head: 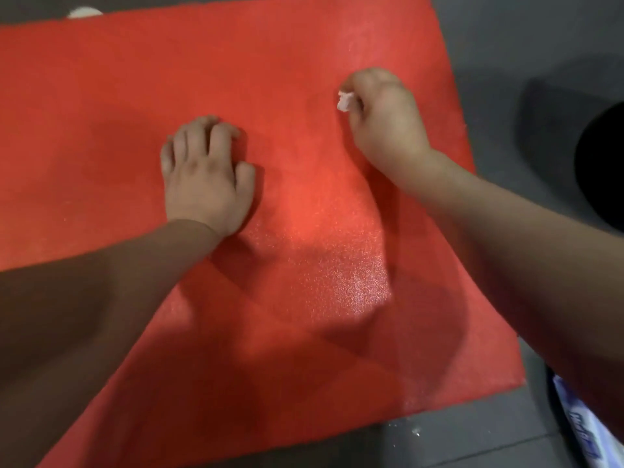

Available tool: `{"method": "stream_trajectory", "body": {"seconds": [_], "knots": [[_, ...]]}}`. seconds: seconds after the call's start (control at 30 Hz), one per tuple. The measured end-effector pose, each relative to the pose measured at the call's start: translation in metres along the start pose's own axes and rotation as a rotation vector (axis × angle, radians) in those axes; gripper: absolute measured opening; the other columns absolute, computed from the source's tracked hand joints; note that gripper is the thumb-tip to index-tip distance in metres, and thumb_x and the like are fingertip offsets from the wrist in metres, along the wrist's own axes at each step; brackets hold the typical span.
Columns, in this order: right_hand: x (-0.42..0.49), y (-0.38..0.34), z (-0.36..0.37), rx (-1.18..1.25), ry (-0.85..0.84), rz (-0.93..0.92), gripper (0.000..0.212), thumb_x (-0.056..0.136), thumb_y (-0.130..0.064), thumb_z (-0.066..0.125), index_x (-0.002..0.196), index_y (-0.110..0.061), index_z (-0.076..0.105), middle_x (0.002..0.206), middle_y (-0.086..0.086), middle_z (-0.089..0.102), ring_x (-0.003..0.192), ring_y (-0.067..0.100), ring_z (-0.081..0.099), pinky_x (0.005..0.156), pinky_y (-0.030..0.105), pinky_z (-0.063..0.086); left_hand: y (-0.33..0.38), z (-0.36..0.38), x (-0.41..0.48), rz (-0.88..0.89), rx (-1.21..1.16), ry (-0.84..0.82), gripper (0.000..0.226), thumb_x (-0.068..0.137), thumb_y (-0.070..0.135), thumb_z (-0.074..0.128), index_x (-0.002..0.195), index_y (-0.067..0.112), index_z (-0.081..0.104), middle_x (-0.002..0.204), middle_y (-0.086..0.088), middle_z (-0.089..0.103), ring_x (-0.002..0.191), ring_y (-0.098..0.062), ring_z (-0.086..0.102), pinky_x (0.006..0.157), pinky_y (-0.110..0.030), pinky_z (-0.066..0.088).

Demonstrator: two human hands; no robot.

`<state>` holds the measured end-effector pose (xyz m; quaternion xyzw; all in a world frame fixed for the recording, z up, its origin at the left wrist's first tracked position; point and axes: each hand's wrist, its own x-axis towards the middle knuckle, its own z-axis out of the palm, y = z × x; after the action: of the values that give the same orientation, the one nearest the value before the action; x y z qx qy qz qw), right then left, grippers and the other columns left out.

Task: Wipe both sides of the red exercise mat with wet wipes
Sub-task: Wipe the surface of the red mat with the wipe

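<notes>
Exercise mat (304,214) seen in bright red with a fine glinting grain, crumpled wet wipe (345,101) shown white, floor (506,35) laid in dull grey with a thin dark joint line, packet (580,430) printed white with blue lettering, rounded object (604,163) shown black.

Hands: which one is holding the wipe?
The right hand, gripping the crumpled white wipe; the left hand rests on the red mat, holding nothing.
</notes>
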<state>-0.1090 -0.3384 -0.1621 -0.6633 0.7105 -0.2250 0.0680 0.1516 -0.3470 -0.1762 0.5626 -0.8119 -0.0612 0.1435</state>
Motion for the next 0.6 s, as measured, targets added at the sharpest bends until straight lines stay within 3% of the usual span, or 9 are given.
{"method": "stream_trajectory", "body": {"seconds": [0.1, 0.23, 0.3, 0.4, 0.53, 0.6], "knots": [[-0.032, -0.03, 0.004, 0.059, -0.142, -0.193, 0.021, 0.091, -0.007, 0.05, 0.104, -0.007, 0.067, 0.108, 0.015, 0.068, 0.102, 0.035, 0.062, 0.089, 0.044, 0.049, 0.0, 0.002, -0.002, -0.006, -0.023, 0.003, 0.043, 0.086, 0.034, 0.046, 0.125, 0.018, 0.057, 0.139, -0.009, 0.054, 0.133, -0.034, 0.044, 0.117, -0.054, 0.028], [-0.081, -0.051, -0.001, 0.155, -0.327, -0.548, 0.018, 0.099, -0.008, 0.055, 0.11, -0.001, 0.069, 0.12, 0.015, 0.068, 0.113, 0.032, 0.063, 0.101, 0.042, 0.049, -0.002, 0.001, 0.0, -0.003, 0.006, 0.002, 0.041, 0.088, 0.035, 0.05, 0.125, 0.019, 0.057, 0.138, -0.007, 0.055, 0.13, -0.033, 0.045, 0.114, -0.055, 0.031], [-0.058, -0.037, -0.003, 0.127, -0.358, -0.582, 0.021, 0.101, -0.013, 0.053, 0.11, -0.004, 0.069, 0.121, 0.013, 0.068, 0.117, 0.031, 0.063, 0.104, 0.041, 0.048, -0.002, 0.002, 0.0, 0.001, 0.016, -0.002, 0.041, 0.088, 0.035, 0.052, 0.125, 0.02, 0.057, 0.138, -0.007, 0.054, 0.13, -0.034, 0.044, 0.113, -0.055, 0.031], [0.005, -0.003, -0.003, -0.042, -0.207, -0.326, 0.027, 0.098, -0.021, 0.049, 0.112, -0.012, 0.069, 0.123, 0.009, 0.068, 0.118, 0.031, 0.06, 0.102, 0.037, 0.047, -0.003, 0.001, 0.001, -0.017, 0.001, -0.012, 0.042, 0.087, 0.035, 0.053, 0.126, 0.02, 0.056, 0.139, -0.007, 0.053, 0.131, -0.034, 0.042, 0.113, -0.055, 0.029], [0.061, 0.039, -0.013, -0.174, 0.026, 0.157, 0.04, 0.086, -0.026, 0.031, 0.099, -0.016, 0.068, 0.104, 0.006, 0.071, 0.103, 0.034, 0.059, 0.094, 0.037, 0.041, 0.0, 0.001, 0.002, -0.026, 0.013, -0.028, 0.045, 0.085, 0.037, 0.053, 0.126, 0.02, 0.056, 0.139, -0.008, 0.053, 0.13, -0.034, 0.041, 0.112, -0.056, 0.03], [0.059, 0.026, -0.007, -0.15, 0.022, 0.164, 0.032, 0.086, -0.02, 0.036, 0.097, -0.016, 0.067, 0.102, 0.008, 0.07, 0.101, 0.035, 0.059, 0.092, 0.039, 0.042, -0.001, 0.0, 0.003, -0.031, 0.026, -0.035, 0.045, 0.084, 0.038, 0.054, 0.126, 0.019, 0.057, 0.138, -0.008, 0.053, 0.128, -0.034, 0.042, 0.11, -0.056, 0.031]]}}
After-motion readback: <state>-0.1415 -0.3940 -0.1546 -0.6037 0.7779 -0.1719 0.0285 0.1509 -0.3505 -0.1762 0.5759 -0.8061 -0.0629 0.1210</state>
